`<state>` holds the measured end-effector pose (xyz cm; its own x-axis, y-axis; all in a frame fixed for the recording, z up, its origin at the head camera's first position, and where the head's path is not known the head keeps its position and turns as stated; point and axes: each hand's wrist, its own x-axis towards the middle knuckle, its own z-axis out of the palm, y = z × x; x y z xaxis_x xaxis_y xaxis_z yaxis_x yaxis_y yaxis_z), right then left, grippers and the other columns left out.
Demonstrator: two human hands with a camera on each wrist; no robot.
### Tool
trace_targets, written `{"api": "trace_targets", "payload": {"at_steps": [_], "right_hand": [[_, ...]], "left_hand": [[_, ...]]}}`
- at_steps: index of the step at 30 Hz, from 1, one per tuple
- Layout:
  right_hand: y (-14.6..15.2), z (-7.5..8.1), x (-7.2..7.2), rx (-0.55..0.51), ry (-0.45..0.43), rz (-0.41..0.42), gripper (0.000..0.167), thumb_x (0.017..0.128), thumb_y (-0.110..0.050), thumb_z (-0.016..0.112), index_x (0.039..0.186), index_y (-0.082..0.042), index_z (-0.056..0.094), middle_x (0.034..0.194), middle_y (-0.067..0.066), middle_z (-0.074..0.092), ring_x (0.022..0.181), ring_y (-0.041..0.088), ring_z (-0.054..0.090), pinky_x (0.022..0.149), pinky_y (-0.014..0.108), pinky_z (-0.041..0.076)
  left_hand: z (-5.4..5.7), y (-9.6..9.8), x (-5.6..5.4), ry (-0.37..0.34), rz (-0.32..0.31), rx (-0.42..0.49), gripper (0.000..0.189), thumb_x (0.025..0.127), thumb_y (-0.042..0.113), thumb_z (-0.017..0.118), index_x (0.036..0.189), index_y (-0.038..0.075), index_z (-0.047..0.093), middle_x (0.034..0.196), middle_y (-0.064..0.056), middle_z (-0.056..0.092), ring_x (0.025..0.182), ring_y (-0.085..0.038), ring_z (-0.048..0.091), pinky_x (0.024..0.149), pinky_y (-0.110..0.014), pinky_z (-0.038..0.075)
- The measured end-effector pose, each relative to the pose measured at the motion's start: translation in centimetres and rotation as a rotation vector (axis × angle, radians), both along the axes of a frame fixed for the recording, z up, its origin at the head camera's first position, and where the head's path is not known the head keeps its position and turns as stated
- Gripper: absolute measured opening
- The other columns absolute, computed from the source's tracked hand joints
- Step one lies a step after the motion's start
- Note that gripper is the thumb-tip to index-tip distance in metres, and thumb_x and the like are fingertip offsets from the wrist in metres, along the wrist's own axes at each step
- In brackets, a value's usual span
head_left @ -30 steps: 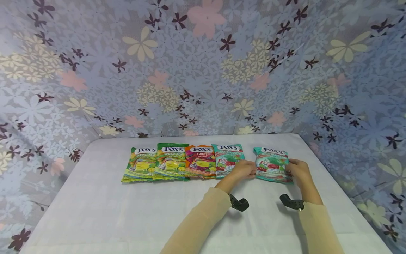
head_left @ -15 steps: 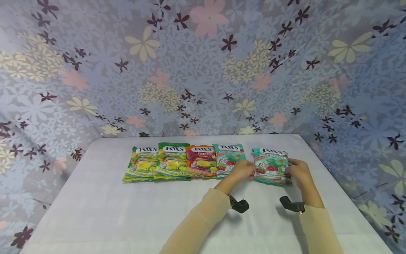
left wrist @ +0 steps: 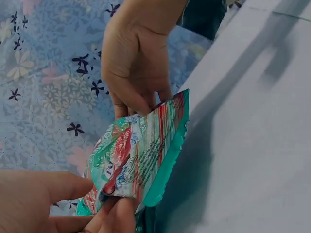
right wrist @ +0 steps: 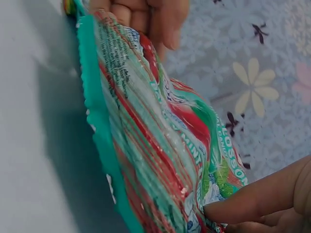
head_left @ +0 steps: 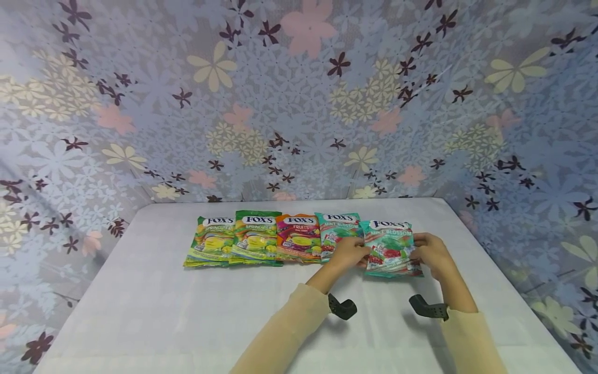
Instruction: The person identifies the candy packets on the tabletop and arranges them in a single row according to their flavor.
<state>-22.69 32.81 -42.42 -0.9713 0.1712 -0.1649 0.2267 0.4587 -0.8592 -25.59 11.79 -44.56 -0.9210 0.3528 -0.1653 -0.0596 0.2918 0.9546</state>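
Both hands grip a teal Fox's Mint Blossom candy bag [head_left: 389,252] by its opposite sides, at the right end of a row. My left hand [head_left: 345,254] pinches its left edge; in the left wrist view, thumb and fingers [left wrist: 68,187] close on the wrapper. At the right edge, my right hand [head_left: 432,254] pinches with its thumb [right wrist: 243,201] on the printed front. The bag's lower seam hangs over the cloth, a shadow beneath. A second Mint Blossom bag [head_left: 338,228] lies just left, partly hidden by the left hand.
Further left along the row lie an orange Fox's Fruits bag [head_left: 299,241] and green Spring Tea bags [head_left: 257,241], edges overlapping. A white cloth covers the table [head_left: 187,317]. Flowered fabric [head_left: 308,104] rises behind and at the sides.
Both hands have shifted the held Mint Blossom bag leftward and slightly nearer the front. The gap to the other Mint Blossom bag has closed in the head view.
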Motion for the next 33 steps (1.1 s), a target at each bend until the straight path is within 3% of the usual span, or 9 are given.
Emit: {"api": "trace_targets", "payload": {"at_steps": [4, 14, 25, 33], "right_hand": [[-1.0, -0.2, 0.0, -0.001, -0.001, 0.012, 0.057, 0.081, 0.010, 0.055, 0.134, 0.017, 0.034, 0.132, 0.037, 0.042, 0.096, 0.030, 0.055, 0.070, 0.030, 0.048], [-3.8, -0.8, 0.0, 0.013, -0.021, 0.015, 0.059, 0.085, 0.001, 0.057, 0.135, 0.015, 0.031, 0.131, 0.036, 0.043, 0.111, 0.043, 0.051, 0.092, 0.052, 0.041], [-6.9, -0.8, 0.0, -0.057, -0.011, 0.114, 0.056, 0.086, -0.001, 0.058, 0.134, 0.012, 0.031, 0.132, 0.036, 0.045, 0.112, 0.043, 0.052, 0.093, 0.053, 0.041], [-8.6, -0.4, 0.0, -0.089, 0.016, 0.168, 0.049, 0.082, 0.004, 0.059, 0.124, 0.009, 0.037, 0.128, 0.033, 0.051, 0.105, 0.035, 0.056, 0.089, 0.046, 0.045]], "left_hand": [[-0.3, -1.0, -0.1, 0.032, 0.006, -0.005, 0.044, 0.094, 0.016, 0.064, 0.133, -0.002, 0.055, 0.068, -0.003, 0.063, 0.060, -0.021, 0.064, 0.063, -0.033, 0.056], [-1.6, -4.1, 0.4, 0.061, 0.014, 0.056, 0.043, 0.093, 0.013, 0.065, 0.134, 0.004, 0.055, 0.070, -0.004, 0.064, 0.054, -0.014, 0.060, 0.057, -0.030, 0.055], [-1.1, -7.8, 0.8, 0.080, 0.054, 0.029, 0.041, 0.094, 0.014, 0.064, 0.132, 0.007, 0.055, 0.077, -0.002, 0.065, 0.050, -0.011, 0.054, 0.054, -0.031, 0.053], [-1.2, -9.8, 1.3, 0.082, 0.100, 0.030, 0.039, 0.092, 0.013, 0.065, 0.130, 0.009, 0.056, 0.072, -0.002, 0.066, 0.047, -0.010, 0.052, 0.052, -0.031, 0.052]]}}
